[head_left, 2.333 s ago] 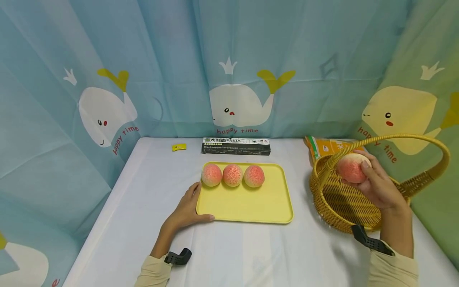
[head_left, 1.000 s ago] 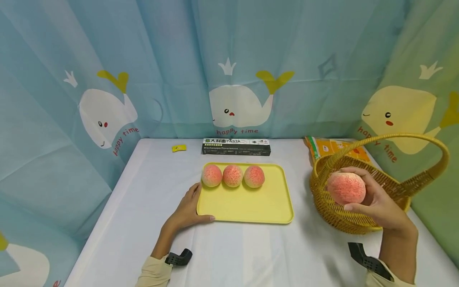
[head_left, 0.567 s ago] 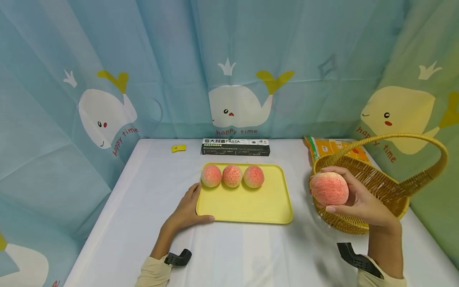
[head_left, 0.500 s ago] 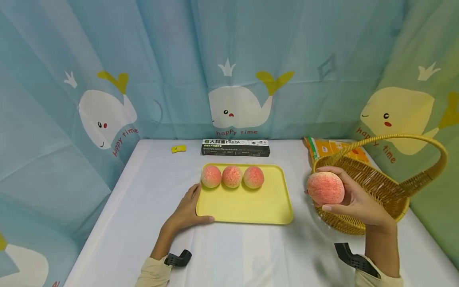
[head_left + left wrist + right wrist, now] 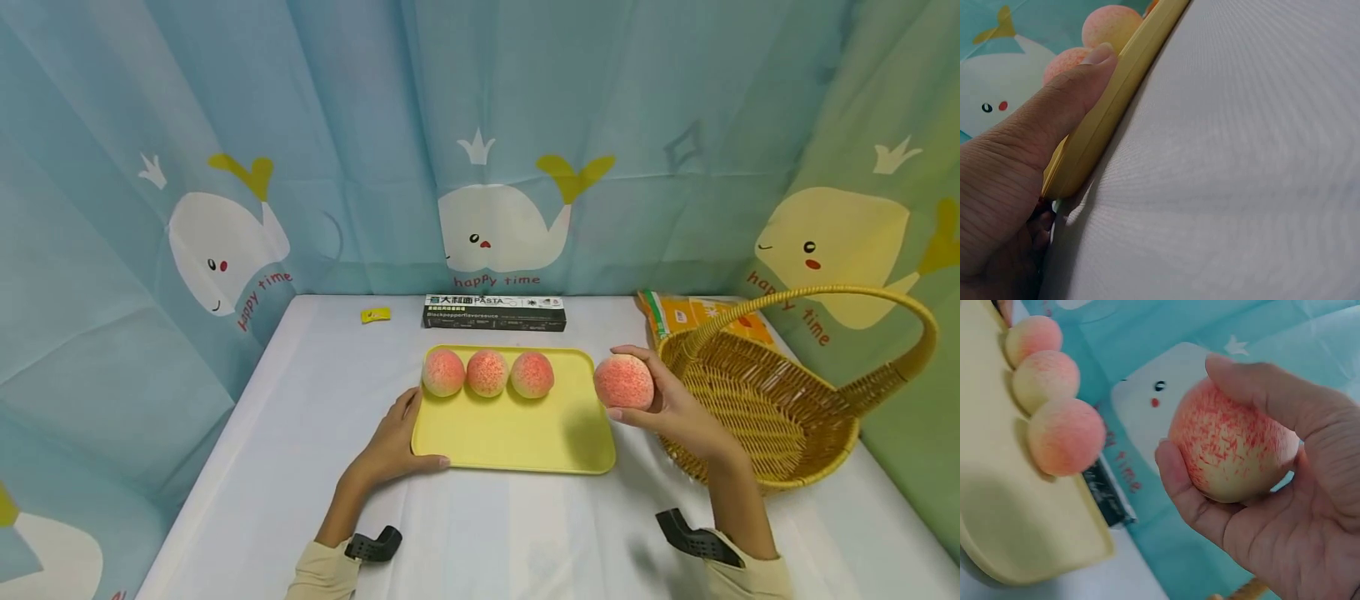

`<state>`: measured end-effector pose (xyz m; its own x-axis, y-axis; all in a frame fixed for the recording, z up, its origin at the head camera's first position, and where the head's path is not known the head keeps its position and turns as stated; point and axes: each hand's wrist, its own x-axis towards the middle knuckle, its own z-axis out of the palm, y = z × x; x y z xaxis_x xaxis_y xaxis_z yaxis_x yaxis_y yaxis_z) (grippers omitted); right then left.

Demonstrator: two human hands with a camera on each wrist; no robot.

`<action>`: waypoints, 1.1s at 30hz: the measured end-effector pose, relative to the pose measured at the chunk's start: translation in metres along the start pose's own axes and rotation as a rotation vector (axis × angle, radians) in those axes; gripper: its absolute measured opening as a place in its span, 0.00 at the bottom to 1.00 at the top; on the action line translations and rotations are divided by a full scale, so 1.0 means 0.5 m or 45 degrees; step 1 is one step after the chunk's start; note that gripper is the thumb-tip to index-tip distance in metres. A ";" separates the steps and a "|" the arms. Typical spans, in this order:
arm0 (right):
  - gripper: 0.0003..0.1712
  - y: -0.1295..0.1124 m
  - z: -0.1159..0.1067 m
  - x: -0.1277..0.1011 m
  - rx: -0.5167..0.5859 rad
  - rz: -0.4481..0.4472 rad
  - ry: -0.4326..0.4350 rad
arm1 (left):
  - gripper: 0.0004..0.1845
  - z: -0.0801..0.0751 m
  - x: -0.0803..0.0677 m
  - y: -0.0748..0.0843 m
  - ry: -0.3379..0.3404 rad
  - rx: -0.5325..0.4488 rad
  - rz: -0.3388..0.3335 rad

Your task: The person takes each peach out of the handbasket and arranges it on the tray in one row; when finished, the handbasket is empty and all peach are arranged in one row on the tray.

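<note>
My right hand (image 5: 675,415) holds a pink and cream peach (image 5: 624,382) between thumb and curled fingers. The peach is raised over the right edge of a yellow tray (image 5: 517,433), its shadow on the tray. In the right wrist view the held peach (image 5: 1232,444) shows red streaks. Three more peaches stand in a row along the tray's back edge: a left one (image 5: 444,372), a middle one (image 5: 488,373) and a right one (image 5: 532,375). At the tray's front left corner my left hand (image 5: 390,442) grips the rim; in the left wrist view its thumb (image 5: 1079,87) lies across the edge.
A wicker basket (image 5: 757,417) with a tall handle stands right of the tray, nothing visible inside. Behind it lies an orange packet (image 5: 690,312). A black pasta box (image 5: 495,314) and a small yellow wrapped piece (image 5: 376,315) lie at the back, before a whale-print curtain (image 5: 360,167).
My right hand has carried the peach out of the basket and leftward to the tray's right edge. The left hand and the three peaches on the tray have stayed put.
</note>
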<state>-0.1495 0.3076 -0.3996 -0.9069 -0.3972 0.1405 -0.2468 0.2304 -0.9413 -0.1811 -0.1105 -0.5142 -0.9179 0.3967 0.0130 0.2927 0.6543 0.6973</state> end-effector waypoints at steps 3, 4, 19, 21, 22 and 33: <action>0.45 0.015 0.010 0.017 -0.001 0.024 0.027 | 0.68 0.001 0.001 -0.001 0.000 -0.005 0.005; 0.45 0.019 0.012 0.023 -0.014 0.026 0.042 | 0.68 0.002 0.001 -0.002 -0.001 -0.008 0.006; 0.43 0.077 0.032 0.089 -0.183 0.228 0.217 | 0.69 -0.002 0.002 -0.002 -0.017 -0.012 -0.016; 0.43 0.084 0.032 0.095 -0.161 0.245 0.221 | 0.69 -0.003 0.002 -0.001 -0.018 -0.015 -0.017; 0.43 0.089 0.032 0.098 -0.152 0.251 0.224 | 0.69 -0.003 0.002 0.000 -0.021 -0.013 -0.019; 0.43 0.121 0.035 0.123 -0.184 0.336 0.185 | 0.69 -0.004 0.001 0.003 -0.025 -0.020 -0.025</action>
<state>-0.2143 0.2813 -0.4534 -0.9826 -0.1790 -0.0500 -0.0337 0.4360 -0.8993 -0.1814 -0.1107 -0.5116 -0.9177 0.3970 -0.0148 0.2706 0.6519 0.7083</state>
